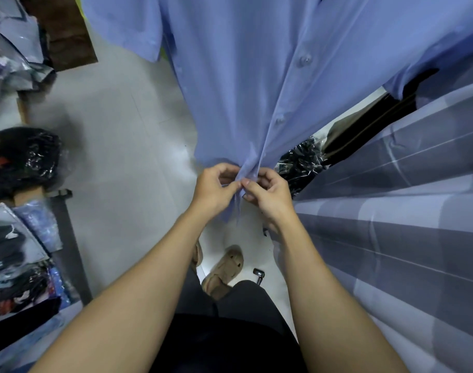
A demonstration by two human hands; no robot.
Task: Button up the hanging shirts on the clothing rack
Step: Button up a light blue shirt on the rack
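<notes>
Where the two front edges of the blue shirt (246, 84) meet near its hem, the fabric is pinched by both hands: the left hand (216, 188) grasps the placket from one side between thumb and curled fingers, and the right hand (267, 191) grasps it from the other, thumb tips nearly touching. The button being worked is hidden by the fingers. Higher on the placket, two buttons (304, 60) are seen closed. The shirt hangs directly ahead, its short sleeve (127, 25) spread to the left. Just beside it on the right, a grey striped garment (407, 211) fills the frame edge and partly screens black packaged goods (299, 160) behind. On the pale floor (117, 162) to the left, plastic-wrapped clothing (17, 251) is stacked. Below the hands, a tan sandal (224, 270) is visible.
</notes>
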